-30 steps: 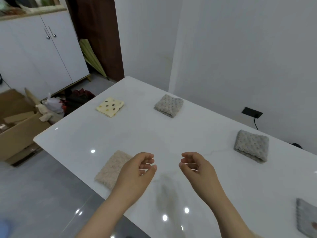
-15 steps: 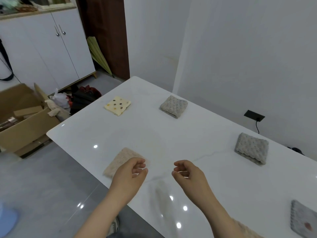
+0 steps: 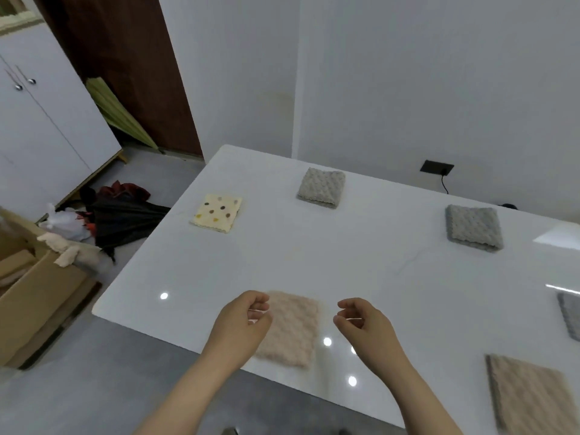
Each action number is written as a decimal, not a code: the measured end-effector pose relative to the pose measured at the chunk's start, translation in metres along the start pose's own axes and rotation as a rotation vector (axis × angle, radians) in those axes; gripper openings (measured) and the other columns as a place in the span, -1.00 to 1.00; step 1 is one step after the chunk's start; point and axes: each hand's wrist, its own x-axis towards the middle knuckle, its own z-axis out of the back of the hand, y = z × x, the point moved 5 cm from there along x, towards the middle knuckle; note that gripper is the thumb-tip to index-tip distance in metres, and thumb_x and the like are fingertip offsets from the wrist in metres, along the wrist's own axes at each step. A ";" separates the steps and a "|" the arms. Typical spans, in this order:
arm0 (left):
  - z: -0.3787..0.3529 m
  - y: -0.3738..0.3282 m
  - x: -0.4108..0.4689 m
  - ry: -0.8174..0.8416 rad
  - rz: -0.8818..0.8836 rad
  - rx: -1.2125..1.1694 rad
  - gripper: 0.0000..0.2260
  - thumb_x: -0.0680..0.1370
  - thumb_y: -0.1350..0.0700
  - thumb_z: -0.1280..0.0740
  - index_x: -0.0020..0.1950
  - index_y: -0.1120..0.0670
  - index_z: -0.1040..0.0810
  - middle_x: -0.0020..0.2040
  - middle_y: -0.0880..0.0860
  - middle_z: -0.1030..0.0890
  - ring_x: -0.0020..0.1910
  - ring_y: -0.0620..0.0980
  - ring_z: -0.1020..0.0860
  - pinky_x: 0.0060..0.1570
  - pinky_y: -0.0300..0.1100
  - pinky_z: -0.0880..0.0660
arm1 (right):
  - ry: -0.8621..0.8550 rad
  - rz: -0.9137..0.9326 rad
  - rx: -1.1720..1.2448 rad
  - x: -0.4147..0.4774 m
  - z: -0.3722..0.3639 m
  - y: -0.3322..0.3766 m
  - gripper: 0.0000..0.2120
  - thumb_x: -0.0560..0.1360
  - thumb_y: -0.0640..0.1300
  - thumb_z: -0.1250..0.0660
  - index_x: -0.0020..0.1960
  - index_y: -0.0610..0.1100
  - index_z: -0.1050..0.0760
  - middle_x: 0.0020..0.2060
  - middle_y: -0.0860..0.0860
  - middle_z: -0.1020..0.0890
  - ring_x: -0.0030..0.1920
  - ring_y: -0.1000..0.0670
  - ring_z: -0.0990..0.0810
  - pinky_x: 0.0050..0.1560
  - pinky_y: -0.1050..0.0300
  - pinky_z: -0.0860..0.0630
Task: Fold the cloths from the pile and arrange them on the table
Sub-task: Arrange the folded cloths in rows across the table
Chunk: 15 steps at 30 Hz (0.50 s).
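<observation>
Several folded cloths lie spread over the white table [image 3: 361,268]. A beige cloth [image 3: 292,331] sits at the near edge, partly under my left hand [image 3: 241,324]. My left hand hovers over its left side, fingers loosely curled, holding nothing. My right hand [image 3: 364,324] hangs to the right of that cloth, fingers also loosely curled and empty. Farther back lie a yellow dotted cloth [image 3: 216,213], a light grey cloth [image 3: 321,188] and a grey cloth [image 3: 474,227]. A second beige cloth [image 3: 530,394] and another grey cloth [image 3: 571,315] lie at the right.
A cardboard box [image 3: 28,293] with pale rags on its rim stands on the floor at the left, next to dark fabric [image 3: 122,211] and a white cabinet [image 3: 40,120]. A wall socket [image 3: 437,167] with a cable sits behind the table.
The view has swung left and toward the table's near edge. Both hands stay loosely curled and empty; the beige cloth now lies between and under them, and a second beige cloth shows at lower right.
</observation>
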 end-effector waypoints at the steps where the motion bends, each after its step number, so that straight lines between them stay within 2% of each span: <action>1: 0.009 0.006 0.002 0.030 -0.012 0.014 -0.82 0.52 0.21 -0.32 0.07 -0.02 -0.51 -0.01 -0.08 -0.60 -0.03 -0.21 -0.56 -0.10 -0.44 -0.43 | -0.032 -0.021 0.008 -0.006 -0.008 0.001 -0.81 0.52 -0.12 -0.33 0.12 0.02 -0.49 -0.03 0.06 -0.61 -0.05 0.16 -0.58 -0.22 0.35 -0.43; 6: 0.031 0.035 0.011 0.140 -0.033 0.087 -0.85 0.52 0.17 -0.33 0.07 -0.01 -0.51 -0.02 -0.11 -0.59 -0.06 -0.19 -0.56 -0.14 -0.41 -0.43 | -0.129 -0.139 0.020 -0.032 -0.038 -0.008 -0.81 0.52 -0.14 -0.32 0.12 0.00 -0.48 -0.05 0.08 -0.61 -0.11 0.21 -0.58 -0.33 0.43 -0.43; 11: 0.033 0.057 0.020 0.211 -0.011 0.109 -0.79 0.53 0.12 -0.33 0.16 0.01 -0.50 0.04 -0.08 -0.58 -0.04 -0.19 -0.56 -0.21 -0.39 -0.41 | -0.157 -0.207 -0.008 -0.038 -0.054 -0.018 -0.80 0.53 -0.10 -0.32 0.15 -0.01 -0.47 -0.03 0.08 -0.61 -0.07 0.23 -0.55 -0.25 0.36 -0.40; 15: 0.030 0.069 0.028 0.218 0.012 0.131 -0.74 0.53 0.09 -0.33 0.21 0.05 -0.48 0.06 -0.05 -0.56 -0.05 -0.17 -0.56 -0.20 -0.38 -0.41 | -0.140 -0.240 -0.038 -0.029 -0.064 -0.027 -0.76 0.53 -0.11 -0.31 0.20 -0.04 -0.47 -0.03 0.08 -0.59 -0.07 0.21 -0.55 -0.28 0.32 -0.41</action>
